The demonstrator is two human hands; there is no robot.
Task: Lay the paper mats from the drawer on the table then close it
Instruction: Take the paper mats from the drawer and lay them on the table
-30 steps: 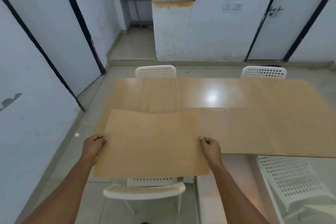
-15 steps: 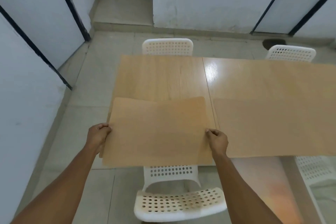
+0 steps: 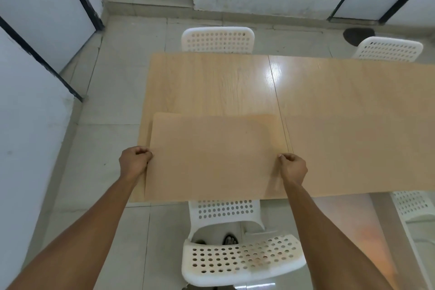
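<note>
A tan paper mat (image 3: 211,155) lies over the near left corner of the light wooden table (image 3: 211,82). My left hand (image 3: 134,160) pinches its left edge and my right hand (image 3: 293,167) pinches its right edge. A second paper mat (image 3: 357,153) lies flat to the right of it, close beside it along the table's near edge. The drawer is not in view.
A white perforated chair (image 3: 240,256) stands right below the mat at the table's near side, another (image 3: 412,205) at the near right. Two white chairs (image 3: 217,40) (image 3: 388,49) stand at the far side. White walls with dark frames close in on the left.
The mat in my hands has come down and forward onto the table's near left corner and flattened. My view has tilted further down.
</note>
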